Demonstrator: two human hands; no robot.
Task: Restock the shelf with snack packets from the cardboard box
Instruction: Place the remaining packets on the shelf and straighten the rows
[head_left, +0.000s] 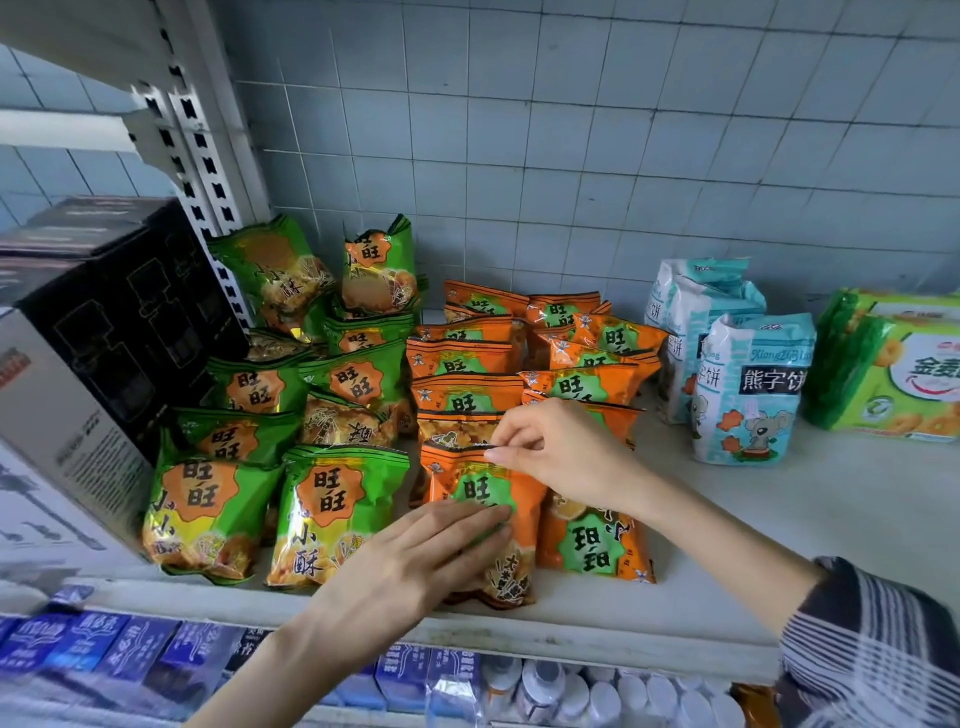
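An orange snack packet (480, 488) stands at the front of the orange row on the white shelf (779, 519). My right hand (561, 457) pinches its top seam between thumb and fingers. My left hand (415, 556) lies flat against the packet's front with straight fingers. Behind it several more orange packets (524, 364) are stacked in two rows. Left of them stand several green snack packets (332, 499). The cardboard box is not in view.
A black box (119, 306) sits at the shelf's left end beside a white slotted upright (208, 156). Light blue biscuit bags (748, 384) and green biscuit packs (893, 374) stand at the right. Blue cartons (119, 649) and white bottles (571, 691) fill the shelf below.
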